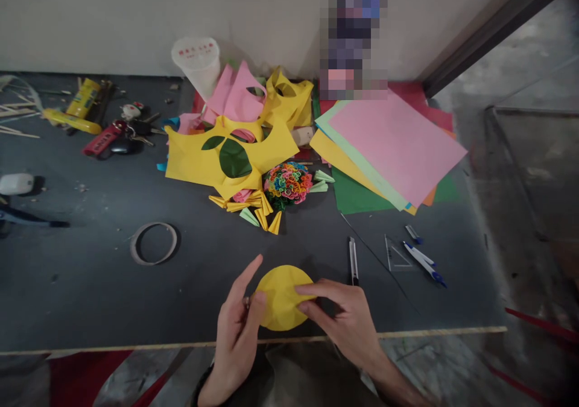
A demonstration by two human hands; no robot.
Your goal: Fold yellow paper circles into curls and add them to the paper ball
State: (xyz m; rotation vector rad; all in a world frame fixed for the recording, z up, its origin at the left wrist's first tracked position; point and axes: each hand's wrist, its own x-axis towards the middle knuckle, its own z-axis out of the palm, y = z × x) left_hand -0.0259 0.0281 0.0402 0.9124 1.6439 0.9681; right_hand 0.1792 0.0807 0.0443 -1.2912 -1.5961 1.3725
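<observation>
The person holds a yellow paper circle [280, 312] between both hands, over the counter [99, 298], near the middle of its near edge. The left hand [242, 319] has its thumb upon the left rim of the paper, while the index finger is stretched away; this grip looks loose. The grip of the right hand [346, 316] is narrow, thumb and index finger pinching the circle's right side. Just beyond this hand lies a cutter knife [353, 259], and a blue-and-white compass [424, 263] lies toward the right edge. Toward the far edge are a cut yellow sheet [190, 160], a bunch of colourful paper curls [288, 184] and, farther right, stacked coloured sheets [395, 145].
</observation>
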